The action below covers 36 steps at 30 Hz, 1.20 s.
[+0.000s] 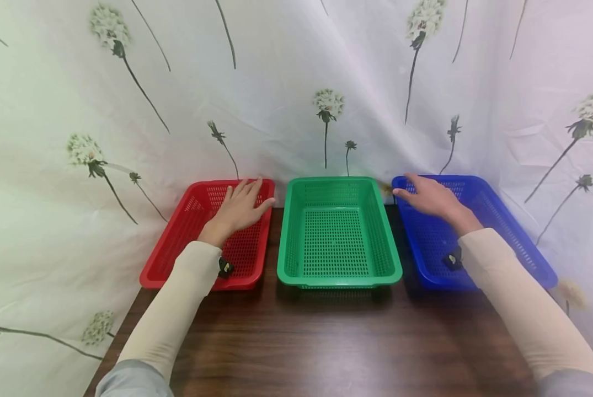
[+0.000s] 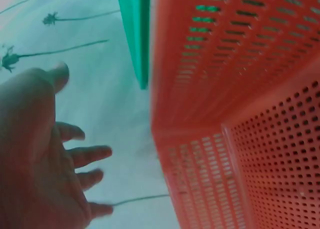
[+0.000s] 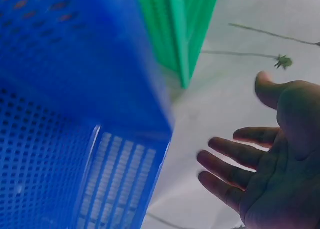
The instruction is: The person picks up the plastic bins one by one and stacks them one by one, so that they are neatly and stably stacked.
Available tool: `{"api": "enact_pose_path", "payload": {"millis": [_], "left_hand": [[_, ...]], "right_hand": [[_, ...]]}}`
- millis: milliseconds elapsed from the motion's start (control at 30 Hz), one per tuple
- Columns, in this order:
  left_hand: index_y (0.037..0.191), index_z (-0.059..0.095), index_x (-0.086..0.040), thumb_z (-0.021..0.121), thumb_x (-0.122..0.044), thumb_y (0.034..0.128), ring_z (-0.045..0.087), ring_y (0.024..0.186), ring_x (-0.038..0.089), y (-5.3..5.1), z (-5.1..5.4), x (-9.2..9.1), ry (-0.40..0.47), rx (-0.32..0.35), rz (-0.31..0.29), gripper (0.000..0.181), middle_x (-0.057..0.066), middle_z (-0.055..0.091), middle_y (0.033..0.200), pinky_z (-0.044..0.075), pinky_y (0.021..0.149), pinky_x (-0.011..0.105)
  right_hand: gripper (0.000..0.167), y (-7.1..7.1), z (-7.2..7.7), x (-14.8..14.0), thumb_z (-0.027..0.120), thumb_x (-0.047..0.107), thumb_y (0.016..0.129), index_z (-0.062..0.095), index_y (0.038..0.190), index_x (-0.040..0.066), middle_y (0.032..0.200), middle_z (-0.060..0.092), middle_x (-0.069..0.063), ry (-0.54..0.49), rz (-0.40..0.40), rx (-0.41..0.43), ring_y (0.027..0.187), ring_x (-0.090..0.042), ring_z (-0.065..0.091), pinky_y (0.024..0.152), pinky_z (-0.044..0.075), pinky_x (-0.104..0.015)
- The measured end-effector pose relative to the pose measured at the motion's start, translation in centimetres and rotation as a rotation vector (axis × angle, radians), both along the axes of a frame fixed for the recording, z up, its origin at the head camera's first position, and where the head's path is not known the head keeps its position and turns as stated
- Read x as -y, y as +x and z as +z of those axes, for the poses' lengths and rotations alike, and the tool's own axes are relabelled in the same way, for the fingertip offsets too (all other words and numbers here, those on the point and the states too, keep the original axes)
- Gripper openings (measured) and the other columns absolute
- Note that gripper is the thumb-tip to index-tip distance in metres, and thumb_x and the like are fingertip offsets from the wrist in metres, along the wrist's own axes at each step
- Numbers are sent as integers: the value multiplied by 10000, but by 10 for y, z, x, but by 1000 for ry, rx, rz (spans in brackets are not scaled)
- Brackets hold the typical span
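Observation:
In the head view my left hand (image 1: 240, 208) is held over the red basket (image 1: 204, 190), its fingers spread and holding nothing. My right hand (image 1: 432, 197) extends over the far left part of the blue basket (image 1: 480, 190), also without anything in it. Between these two stands the green basket (image 1: 333, 278), with nothing inside. Both wrist views show the palms with fingers apart, clear of the basket walls. A small black item (image 1: 225, 267) shows beside the left sleeve, and a similar black item (image 1: 453, 260) beside the right one; what they are is hard to tell.
All three baskets stand in a row on a dark brown wooden table (image 1: 326, 342). Close behind them hangs a white cloth (image 1: 281, 121) printed with dandelions, which also runs along both sides. Narrow gaps separate the green basket from its neighbours.

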<state>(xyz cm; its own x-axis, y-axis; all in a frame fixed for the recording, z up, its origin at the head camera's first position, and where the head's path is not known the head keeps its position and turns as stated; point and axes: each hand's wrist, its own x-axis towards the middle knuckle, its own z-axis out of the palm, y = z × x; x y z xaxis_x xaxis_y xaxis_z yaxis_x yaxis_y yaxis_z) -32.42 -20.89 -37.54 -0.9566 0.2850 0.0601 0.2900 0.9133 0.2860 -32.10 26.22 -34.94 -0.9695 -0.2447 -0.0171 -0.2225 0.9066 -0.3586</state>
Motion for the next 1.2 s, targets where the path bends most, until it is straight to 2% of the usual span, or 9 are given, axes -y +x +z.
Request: {"api": "enact_pose_path", "payload": {"millis": [133, 267, 367, 500, 733, 867, 1000, 1133, 1200], "left_hand": [[1685, 268, -46, 535, -453, 1096, 375, 1567, 422, 4, 4, -9, 64, -17, -8, 764, 231, 399, 1679, 356, 1253, 628], [1457, 555, 11, 586, -298, 1096, 689, 1168, 363, 6, 6, -21, 192, -31, -9, 476, 233, 675, 1335, 603, 964, 518], [1253, 650, 34, 569, -178, 1098, 737, 862, 298, 11, 7, -31, 322, -8, -1, 275, 224, 729, 1089, 603, 734, 388], [1183, 671, 44, 529, -119, 1099, 746, 779, 248, 20, 6, -44, 398, 32, 29, 233, 222, 735, 1013, 569, 654, 303], [1105, 681, 24, 545, -150, 1088, 561, 724, 218, 27, -3, -59, 337, 78, 80, 222, 162, 665, 908, 456, 621, 304], [1224, 667, 75, 583, -160, 1087, 660, 720, 217, 29, -8, -63, 328, 176, 92, 285, 199, 702, 981, 552, 620, 309], [1263, 637, 116, 623, -117, 1061, 774, 804, 273, 30, -13, -64, 347, 287, 81, 309, 256, 727, 1082, 662, 690, 362], [1213, 635, 131, 644, -69, 1026, 796, 841, 322, 32, -17, -63, 391, 346, 78, 273, 278, 730, 1079, 676, 694, 391], [1196, 644, 132, 644, -65, 1022, 798, 837, 327, 31, -18, -62, 398, 342, 79, 263, 279, 734, 1065, 673, 678, 378]], "right_hand": [[666, 2, 4, 13, 524, 472, 1109, 474, 1554, -22, 1432, 625, -307, -68, -16, -6, 1258, -501, 633, 1002, 519, -675], [565, 6, 4, 24, 554, 372, 1114, 562, 1465, -70, 1335, 684, -310, -149, -16, 19, 1041, -398, 749, 898, 606, -558], [500, 8, 2, 30, 565, 291, 1112, 578, 1431, -94, 1277, 702, -331, -194, -27, 63, 893, -336, 783, 792, 651, -475], [454, 8, -5, 37, 569, 232, 1103, 607, 1370, -133, 1215, 707, -354, -186, -32, 91, 871, -336, 785, 734, 662, -425], [418, 3, -24, 45, 581, 185, 1098, 635, 1301, -176, 1163, 717, -361, -165, -19, 209, 775, -269, 790, 673, 665, -365], [336, 1, -30, 49, 611, 143, 1074, 664, 1180, -171, 1045, 739, -331, -179, -31, 272, 717, -241, 779, 641, 663, -349], [234, -1, -33, 50, 629, 101, 1050, 669, 1020, -127, 964, 753, -300, -203, -42, 327, 720, -256, 787, 692, 675, -398], [237, -1, -34, 50, 634, 108, 1051, 682, 1015, -121, 973, 762, -298, -212, -53, 358, 733, -249, 793, 744, 676, -423], [244, 0, -33, 51, 639, 114, 1051, 684, 1027, -125, 979, 760, -296, -209, -53, 361, 741, -247, 792, 743, 676, -413]]}}
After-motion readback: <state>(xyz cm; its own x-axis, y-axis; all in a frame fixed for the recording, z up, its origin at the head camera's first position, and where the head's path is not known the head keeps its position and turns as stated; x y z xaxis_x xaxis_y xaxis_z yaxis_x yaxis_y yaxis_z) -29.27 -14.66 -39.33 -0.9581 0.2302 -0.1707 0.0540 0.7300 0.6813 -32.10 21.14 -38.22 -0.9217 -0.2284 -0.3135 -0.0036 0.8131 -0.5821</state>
